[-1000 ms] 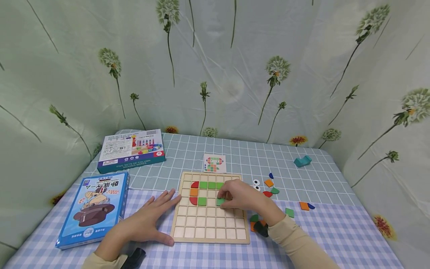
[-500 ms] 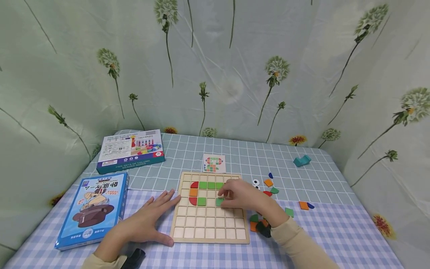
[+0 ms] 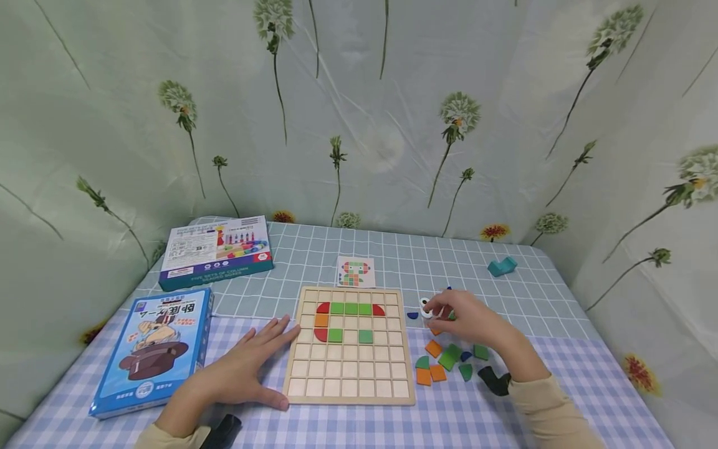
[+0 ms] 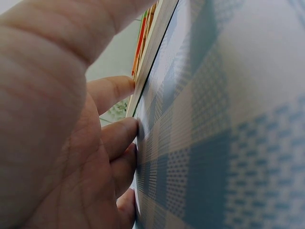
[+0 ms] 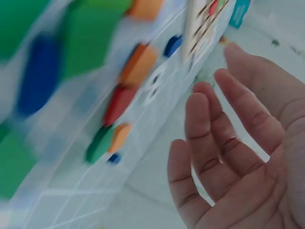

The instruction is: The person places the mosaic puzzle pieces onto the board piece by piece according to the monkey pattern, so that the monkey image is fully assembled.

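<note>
Head view: hands loose-fingered, left between blue box and board, right obscuring tiles.

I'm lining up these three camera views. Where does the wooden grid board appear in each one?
Head: the wooden grid board lies at the lower middle, seen from above.
Left wrist: only part shows, its edge slanting at the top, near the middle.
Right wrist: partly visible at the top, right of centre.
Shared landmark: red pieces on the board; some red shows there in every view.
</note>
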Action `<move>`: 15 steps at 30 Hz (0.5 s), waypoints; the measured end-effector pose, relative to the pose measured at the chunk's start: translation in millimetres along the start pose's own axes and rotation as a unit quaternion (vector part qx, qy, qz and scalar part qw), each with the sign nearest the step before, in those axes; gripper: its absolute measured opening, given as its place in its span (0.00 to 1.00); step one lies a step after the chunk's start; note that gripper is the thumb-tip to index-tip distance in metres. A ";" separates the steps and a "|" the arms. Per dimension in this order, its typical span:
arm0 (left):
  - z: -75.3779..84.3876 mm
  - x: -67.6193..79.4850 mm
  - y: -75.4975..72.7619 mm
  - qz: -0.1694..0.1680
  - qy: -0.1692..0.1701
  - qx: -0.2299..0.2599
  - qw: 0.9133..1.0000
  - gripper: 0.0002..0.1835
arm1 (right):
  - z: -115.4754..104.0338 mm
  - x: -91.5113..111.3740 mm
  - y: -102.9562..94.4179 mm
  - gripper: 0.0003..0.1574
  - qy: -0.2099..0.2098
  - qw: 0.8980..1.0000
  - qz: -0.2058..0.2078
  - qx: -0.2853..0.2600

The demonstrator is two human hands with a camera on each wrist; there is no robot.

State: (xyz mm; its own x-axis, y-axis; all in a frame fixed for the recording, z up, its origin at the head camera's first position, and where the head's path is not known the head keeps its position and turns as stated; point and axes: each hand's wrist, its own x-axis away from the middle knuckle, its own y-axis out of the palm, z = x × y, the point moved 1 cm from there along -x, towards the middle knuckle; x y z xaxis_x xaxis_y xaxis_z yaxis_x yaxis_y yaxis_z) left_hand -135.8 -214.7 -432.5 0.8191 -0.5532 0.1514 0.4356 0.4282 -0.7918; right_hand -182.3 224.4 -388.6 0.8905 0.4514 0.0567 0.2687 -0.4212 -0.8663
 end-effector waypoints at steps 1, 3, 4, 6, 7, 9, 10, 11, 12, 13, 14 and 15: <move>0.0 0.2 -0.2 0.001 0.001 -0.001 1.000 0.68 | 4.2 2.2 -0.8 0.15 0.006 1.000 0.001 0.005; 0.1 0.5 -0.5 0.001 0.001 0.000 1.000 0.68 | 11.4 5.8 -2.2 0.15 0.015 1.000 0.003 0.017; 0.0 0.4 -0.6 0.002 0.001 0.001 1.000 0.67 | 14.6 7.2 -2.3 0.15 0.022 1.000 0.004 0.021; 0.2 0.2 -1.0 0.001 0.004 -0.003 1.000 0.67 | 19.8 8.4 -1.7 0.15 0.039 0.999 0.005 0.030; 0.3 0.1 -1.1 0.001 0.005 -0.004 1.000 0.67 | 21.9 8.6 -1.3 0.15 0.043 0.998 0.004 0.035; 0.0 -0.3 -1.0 0.000 0.003 -0.003 1.000 0.67 | 25.2 8.1 0.3 0.16 0.050 0.998 0.002 0.039; -0.2 -0.3 -0.9 0.000 0.001 -0.002 1.000 0.67 | 26.4 7.4 1.7 0.16 0.057 0.998 0.001 0.037; -0.3 -0.3 -0.9 0.000 0.002 -0.003 1.000 0.68 | 27.5 6.5 2.7 0.17 0.057 0.998 0.000 0.036; -0.8 -0.3 -0.9 0.001 0.004 -0.006 1.000 0.68 | 28.1 5.5 4.0 0.17 0.060 0.998 -0.001 0.033; -1.0 -0.1 -0.8 0.001 0.002 -0.004 1.000 0.68 | 29.0 4.8 5.1 0.17 0.054 0.998 -0.002 0.035; -1.5 0.0 -0.5 0.001 0.000 -0.002 1.000 0.68 | 29.5 4.0 6.4 0.17 0.053 0.998 -0.003 0.035; -2.1 0.1 -0.3 0.002 0.001 -0.002 1.000 0.68 | 29.8 3.4 7.3 0.17 0.050 0.998 -0.003 0.034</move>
State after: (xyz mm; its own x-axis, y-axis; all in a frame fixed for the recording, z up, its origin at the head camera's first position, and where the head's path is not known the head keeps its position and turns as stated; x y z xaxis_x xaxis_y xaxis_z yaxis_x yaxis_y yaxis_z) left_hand -136.6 -216.5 -433.5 0.8199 -0.5532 0.1470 0.4310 0.4276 -0.7946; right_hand -188.2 246.2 -409.5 0.9218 0.3723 0.1078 0.2513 -0.3623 -0.8975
